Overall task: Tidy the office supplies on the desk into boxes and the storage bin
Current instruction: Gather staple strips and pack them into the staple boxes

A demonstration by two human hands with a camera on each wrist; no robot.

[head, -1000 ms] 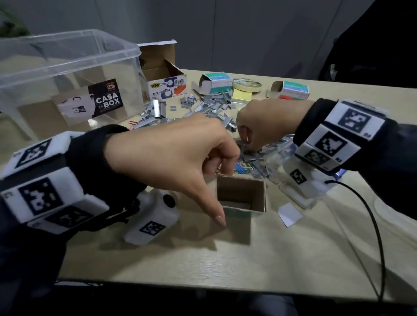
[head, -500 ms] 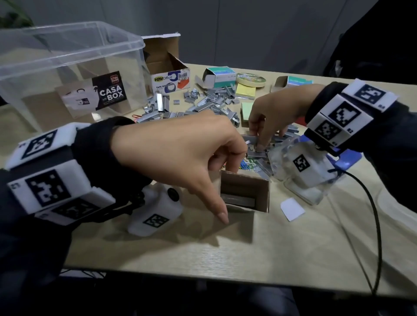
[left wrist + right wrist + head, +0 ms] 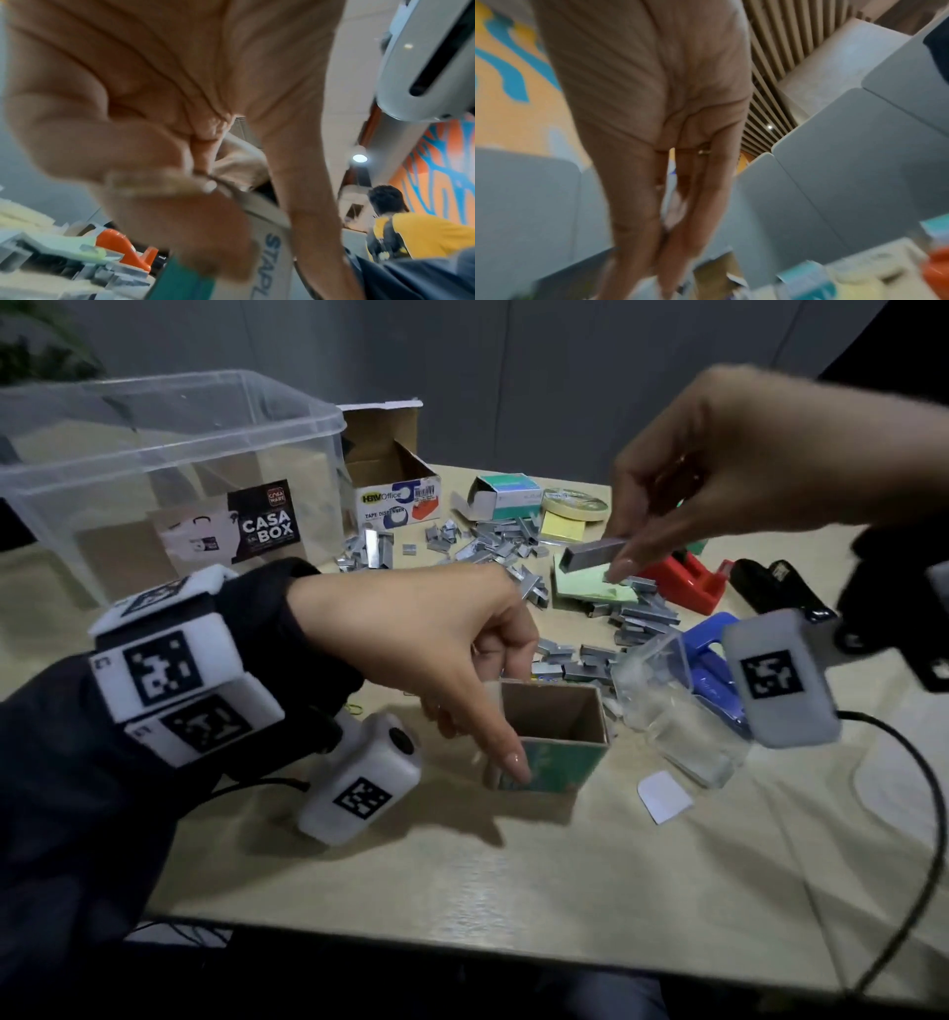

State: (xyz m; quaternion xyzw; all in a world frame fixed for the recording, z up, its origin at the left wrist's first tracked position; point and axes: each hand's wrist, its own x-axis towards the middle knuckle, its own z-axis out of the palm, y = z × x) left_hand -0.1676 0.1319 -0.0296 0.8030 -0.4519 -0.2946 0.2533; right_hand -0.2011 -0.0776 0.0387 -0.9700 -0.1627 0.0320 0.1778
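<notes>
From the head camera, the right hand pinched a staple strip above the pile, at two o'clock from the open staple box, which the left hand gripped upright. Left wrist view showed fingers clasping the box wall. Right wrist view was too blurred to show the strip. Next, probably, it goes down into the box.

From head height we look forward and down across the desk. Our left wrist view peers up past the palm, very close to the staple box, which the head view shares. Our right wrist view looks up along blurred fingers.
</notes>
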